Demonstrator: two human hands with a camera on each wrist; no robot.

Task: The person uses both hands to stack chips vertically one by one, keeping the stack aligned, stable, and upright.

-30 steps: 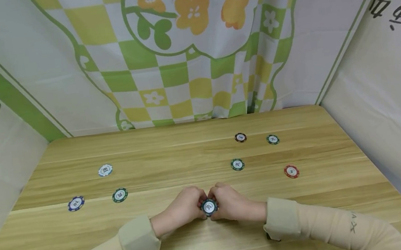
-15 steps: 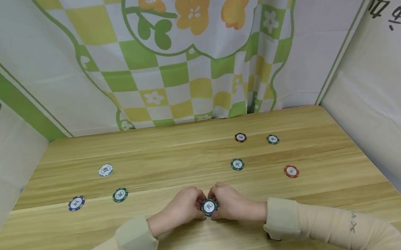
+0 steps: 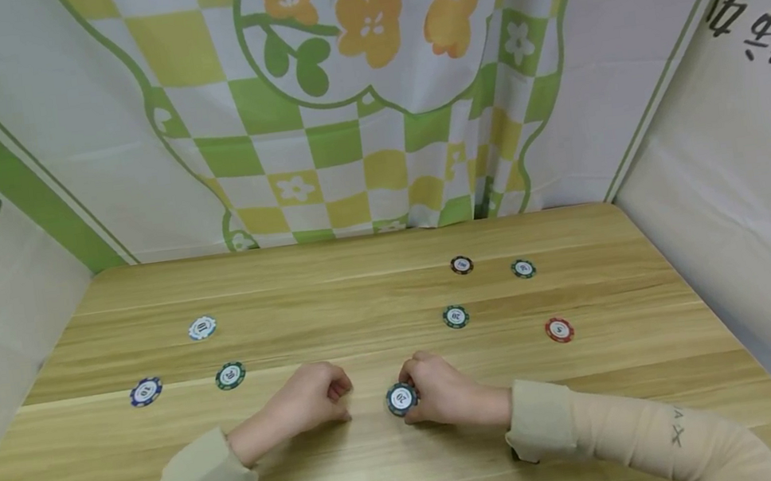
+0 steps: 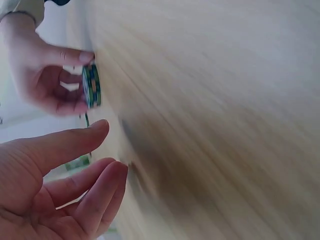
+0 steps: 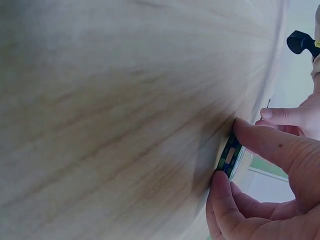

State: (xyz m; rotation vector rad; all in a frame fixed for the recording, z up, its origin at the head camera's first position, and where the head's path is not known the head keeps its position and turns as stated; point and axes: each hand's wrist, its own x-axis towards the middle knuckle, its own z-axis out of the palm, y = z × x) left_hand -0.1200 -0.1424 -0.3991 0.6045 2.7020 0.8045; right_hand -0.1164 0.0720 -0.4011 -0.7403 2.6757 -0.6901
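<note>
In the head view, my right hand [image 3: 447, 390] pinches a short stack of dark green poker chips [image 3: 401, 400], the top one marked 20, at the table's middle. The right wrist view shows thumb and fingertips on opposite edges of the chips [image 5: 229, 156], low at the table top. From the left wrist view the chips [image 4: 92, 86] look layered; how many is hard to tell. My left hand [image 3: 306, 397] is apart from them, to their left, its fingers loosely bent with nothing between thumb and fingertips [image 4: 118, 172].
Single chips lie flat on the wooden table [image 3: 335, 303]. At left are a white chip [image 3: 202, 327], a blue chip [image 3: 146, 392] and a green chip [image 3: 230, 376]. At right are a black chip [image 3: 461, 265], two green chips [image 3: 456, 317] and a red chip [image 3: 559, 330]. Curtains enclose the back and sides.
My left hand has let go of the poker chips and moved left, away from them. The right hand still holds them in the same place.
</note>
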